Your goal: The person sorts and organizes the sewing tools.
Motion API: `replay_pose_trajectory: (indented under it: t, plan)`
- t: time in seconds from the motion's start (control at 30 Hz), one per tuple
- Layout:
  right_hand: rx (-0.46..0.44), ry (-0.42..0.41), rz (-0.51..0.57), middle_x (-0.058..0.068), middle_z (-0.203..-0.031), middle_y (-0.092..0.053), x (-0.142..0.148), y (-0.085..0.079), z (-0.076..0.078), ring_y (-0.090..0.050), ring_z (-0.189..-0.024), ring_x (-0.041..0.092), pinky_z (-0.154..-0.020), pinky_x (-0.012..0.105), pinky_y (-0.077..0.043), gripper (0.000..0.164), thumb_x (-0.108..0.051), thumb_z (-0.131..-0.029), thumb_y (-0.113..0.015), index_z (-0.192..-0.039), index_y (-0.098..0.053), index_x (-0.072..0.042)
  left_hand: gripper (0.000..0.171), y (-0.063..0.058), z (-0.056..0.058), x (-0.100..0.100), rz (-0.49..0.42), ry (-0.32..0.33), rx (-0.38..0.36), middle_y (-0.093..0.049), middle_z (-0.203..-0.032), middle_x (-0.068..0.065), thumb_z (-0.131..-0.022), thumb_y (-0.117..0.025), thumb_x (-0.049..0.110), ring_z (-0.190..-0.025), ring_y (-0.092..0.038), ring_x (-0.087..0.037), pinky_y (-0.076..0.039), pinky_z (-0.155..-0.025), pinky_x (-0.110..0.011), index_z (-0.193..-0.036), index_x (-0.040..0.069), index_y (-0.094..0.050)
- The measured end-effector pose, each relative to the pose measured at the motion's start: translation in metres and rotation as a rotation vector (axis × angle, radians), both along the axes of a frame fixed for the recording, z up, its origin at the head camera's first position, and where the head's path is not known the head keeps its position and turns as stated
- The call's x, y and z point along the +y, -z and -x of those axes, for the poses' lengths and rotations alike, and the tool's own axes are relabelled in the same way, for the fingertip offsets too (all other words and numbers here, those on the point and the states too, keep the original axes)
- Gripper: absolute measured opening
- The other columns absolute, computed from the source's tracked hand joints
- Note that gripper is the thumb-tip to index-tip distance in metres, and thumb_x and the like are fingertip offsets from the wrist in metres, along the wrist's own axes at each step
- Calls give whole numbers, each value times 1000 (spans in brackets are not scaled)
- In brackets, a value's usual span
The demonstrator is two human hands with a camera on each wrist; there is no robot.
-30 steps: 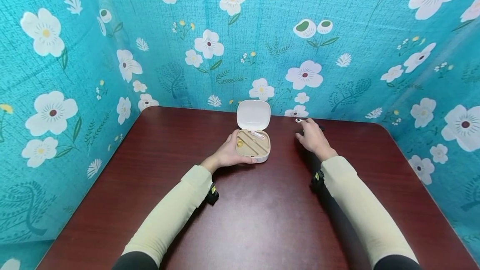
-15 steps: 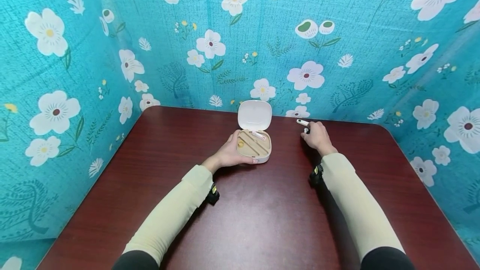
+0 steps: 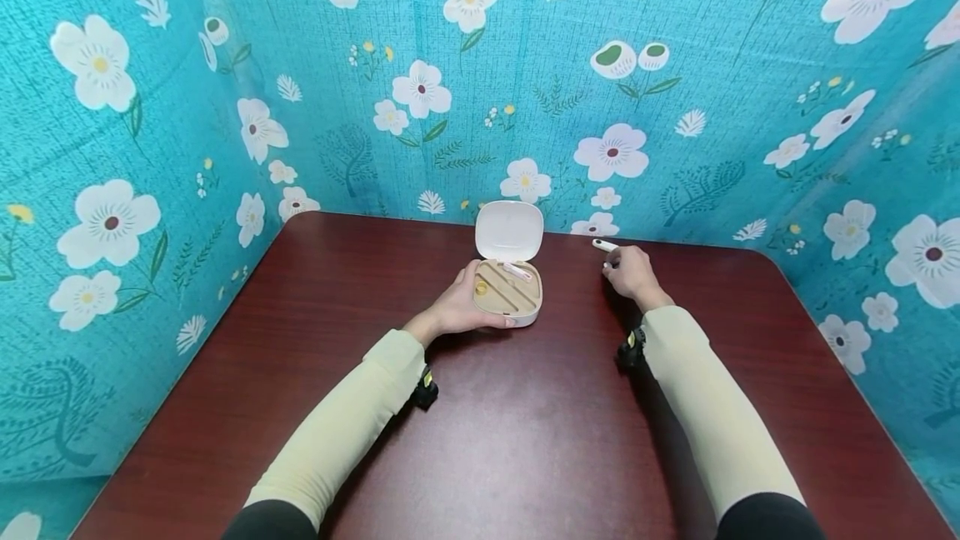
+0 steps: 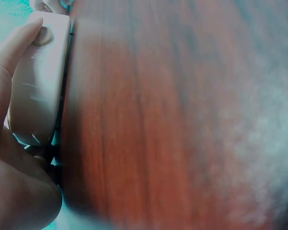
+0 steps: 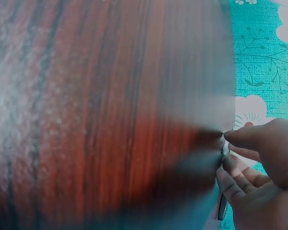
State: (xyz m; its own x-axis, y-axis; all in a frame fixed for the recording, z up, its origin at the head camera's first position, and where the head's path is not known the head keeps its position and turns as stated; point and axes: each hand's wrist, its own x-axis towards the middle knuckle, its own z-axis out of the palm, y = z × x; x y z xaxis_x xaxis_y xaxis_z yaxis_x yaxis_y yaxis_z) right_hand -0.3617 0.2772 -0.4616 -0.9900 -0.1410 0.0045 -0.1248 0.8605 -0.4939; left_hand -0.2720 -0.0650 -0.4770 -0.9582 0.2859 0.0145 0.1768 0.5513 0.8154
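Note:
My left hand [image 3: 454, 305] grips the left side of a small white case [image 3: 525, 319] on the table, its thumb on the front by a round button [image 4: 42, 36]. The case's lid [image 3: 509, 230] stands up. Inside, a beige insert [image 3: 504, 298] has diagonal slots; a gold ring-shaped piece [image 3: 481, 288] lies at left and a pale pink-and-white slim item [image 3: 516, 271] in the upper slot. To the right, near the back edge, my right hand [image 3: 633, 275] pinches a small slim white piece [image 5: 225, 148], partly hidden by fingers. A white tip [image 3: 603, 245] with a dark spot sticks out leftward.
The dark red wooden table [image 3: 517, 440] has a back edge close behind the case lid and right hand. A turquoise flowered curtain [image 3: 360, 82] hangs behind the table and along both sides.
My right hand has shifted slightly right, its fingers drawn closer together. A dark piece seen by that hand earlier is now hidden. The left hand and case hold still.

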Motion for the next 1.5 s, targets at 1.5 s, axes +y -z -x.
replay_pose_trajectory:
  t: [1.5]
  plan:
    - [-221,-88,412,20,-88,-73,-12,-5,-21,-68,-75,17,-68,32,-59,16,0,-98,-63,-105,-67,14,115,9,7,2,20,0,-1,-42,-139,-9,-62,-95,52,-122,-50,-22,-41,-106,-41,-150,18,-29]
